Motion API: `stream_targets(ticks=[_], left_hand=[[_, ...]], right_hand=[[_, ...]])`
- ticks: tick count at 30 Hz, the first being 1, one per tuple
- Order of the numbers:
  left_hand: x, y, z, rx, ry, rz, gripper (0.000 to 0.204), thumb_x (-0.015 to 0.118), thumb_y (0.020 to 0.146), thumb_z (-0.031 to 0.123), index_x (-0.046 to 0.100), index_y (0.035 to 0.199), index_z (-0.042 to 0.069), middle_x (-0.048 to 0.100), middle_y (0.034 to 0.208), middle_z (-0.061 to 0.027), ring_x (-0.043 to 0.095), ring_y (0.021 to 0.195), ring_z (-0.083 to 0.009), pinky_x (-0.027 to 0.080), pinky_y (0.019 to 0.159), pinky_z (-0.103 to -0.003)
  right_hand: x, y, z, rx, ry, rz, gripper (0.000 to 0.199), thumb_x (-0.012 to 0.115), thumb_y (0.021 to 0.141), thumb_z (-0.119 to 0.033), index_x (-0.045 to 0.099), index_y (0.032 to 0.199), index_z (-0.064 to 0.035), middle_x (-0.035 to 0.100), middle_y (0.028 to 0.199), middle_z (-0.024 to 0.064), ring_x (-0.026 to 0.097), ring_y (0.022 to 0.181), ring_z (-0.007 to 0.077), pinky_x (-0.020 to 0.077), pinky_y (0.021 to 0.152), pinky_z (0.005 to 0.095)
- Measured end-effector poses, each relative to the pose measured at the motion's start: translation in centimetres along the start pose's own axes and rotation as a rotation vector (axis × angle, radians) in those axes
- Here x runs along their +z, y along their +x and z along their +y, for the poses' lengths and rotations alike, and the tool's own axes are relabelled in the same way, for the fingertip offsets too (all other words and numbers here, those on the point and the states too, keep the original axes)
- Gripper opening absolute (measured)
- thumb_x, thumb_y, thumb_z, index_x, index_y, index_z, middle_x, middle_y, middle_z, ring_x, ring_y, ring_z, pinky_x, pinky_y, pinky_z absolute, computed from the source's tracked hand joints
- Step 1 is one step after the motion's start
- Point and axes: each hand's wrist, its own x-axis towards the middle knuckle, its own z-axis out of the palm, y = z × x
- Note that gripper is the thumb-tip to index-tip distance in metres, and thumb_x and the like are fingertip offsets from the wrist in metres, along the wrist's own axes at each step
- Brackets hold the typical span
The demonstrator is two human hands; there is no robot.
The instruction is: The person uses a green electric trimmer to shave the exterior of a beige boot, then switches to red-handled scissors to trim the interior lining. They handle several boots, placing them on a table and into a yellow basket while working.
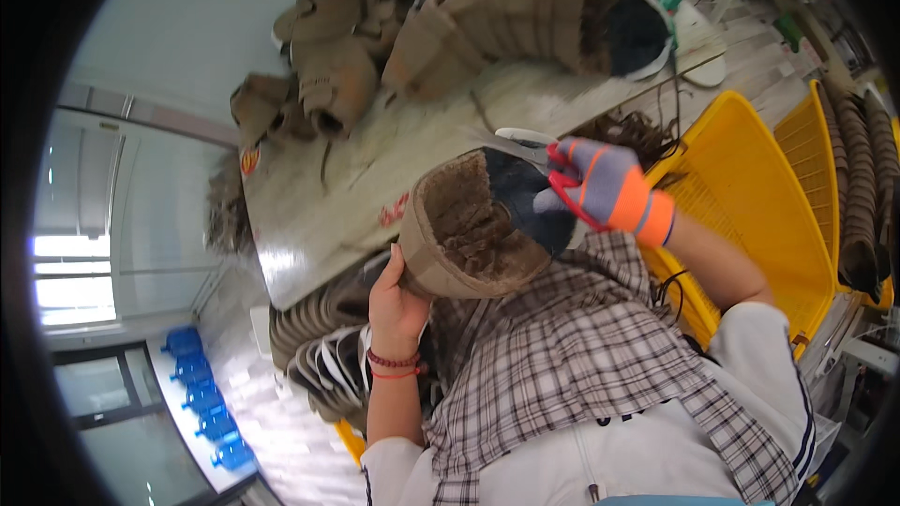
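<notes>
Left fingers (395,264) gripping brown shoe upper (473,225) at left, gloved right fingers (587,157) around red-handled scissors (562,186) opposite

on my feed i log: yellow crate (750,183), one, plastic, right of the table (295,225); second yellow crate (813,155), just behind it. table: pale top, red-and-yellow sticker (248,161) at its left corner. blue containers (202,395), five, in a row, lower left. window (73,295), bright, far left. floor (258,422), pale. i add one whitish wall (178,66), upper left.
</notes>
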Motion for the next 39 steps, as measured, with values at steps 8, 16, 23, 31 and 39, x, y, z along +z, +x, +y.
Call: stream_targets(ticks=[8, 16, 23, 31, 39], left_hand=[[9.9, 9.6, -2.5, 0.251, 0.540, -0.270, 0.030, 0.049, 0.094, 0.023, 0.054, 0.112, 0.000, 0.057, 0.113, -0.0071, 0.052, 0.103, -0.0164, 0.041, 0.090, -0.033], [-0.4, 25.7, 4.1, 0.622, 0.332, 0.076, 0.035, 0.060, 0.088, 0.028, 0.055, 0.110, 0.002, 0.057, 0.110, -0.0047, 0.052, 0.098, -0.0153, 0.042, 0.082, -0.032], [3.2, 29.6, 7.7, 0.361, 0.151, -0.210, 0.049, 0.059, 0.088, 0.032, 0.049, 0.124, 0.001, 0.054, 0.124, -0.0086, 0.050, 0.113, -0.0237, 0.039, 0.097, -0.039], [4.9, 29.4, 12.1, 0.118, 0.384, -0.330, 0.052, 0.063, 0.079, 0.025, 0.051, 0.122, 0.000, 0.059, 0.116, -0.0112, 0.057, 0.103, -0.0245, 0.047, 0.089, -0.039], [-5.6, 21.7, 9.7, 0.138, 0.521, -0.376, 0.069, 0.072, 0.070, 0.028, 0.045, 0.128, 0.002, 0.054, 0.124, -0.0109, 0.052, 0.113, -0.0265, 0.043, 0.096, -0.041]], right_hand=[[2.4, 1.1, -0.8, -0.286, 0.160, 0.388, 0.037, 0.072, 0.076, -0.013, 0.056, 0.107, 0.0004, 0.065, 0.092, 0.0073, 0.058, 0.083, 0.0117, 0.0475, 0.073, 0.0272], [-9.9, 8.3, 3.6, -0.277, -0.277, 1.068, 0.029, 0.071, 0.077, -0.015, 0.056, 0.097, -0.0006, 0.063, 0.075, 0.0045, 0.055, 0.065, 0.0117, 0.0450, 0.060, 0.0306], [-12.0, 16.8, 6.2, -0.336, 0.288, 0.552, 0.030, 0.069, 0.078, -0.010, 0.057, 0.104, 0.0007, 0.064, 0.091, 0.0059, 0.058, 0.084, 0.0127, 0.0484, 0.073, 0.0275], [-16.6, 21.0, 13.3, -0.550, 0.083, 0.481, 0.033, 0.041, 0.095, -0.016, 0.048, 0.121, 0.0021, 0.058, 0.112, 0.0116, 0.060, 0.095, 0.0183, 0.0494, 0.084, 0.0300], [-12.4, 24.1, 18.7, -0.234, 0.954, -0.195, 0.039, 0.055, 0.084, -0.005, 0.047, 0.122, -0.0010, 0.062, 0.105, 0.0106, 0.063, 0.091, 0.0193, 0.0528, 0.079, 0.0302]])
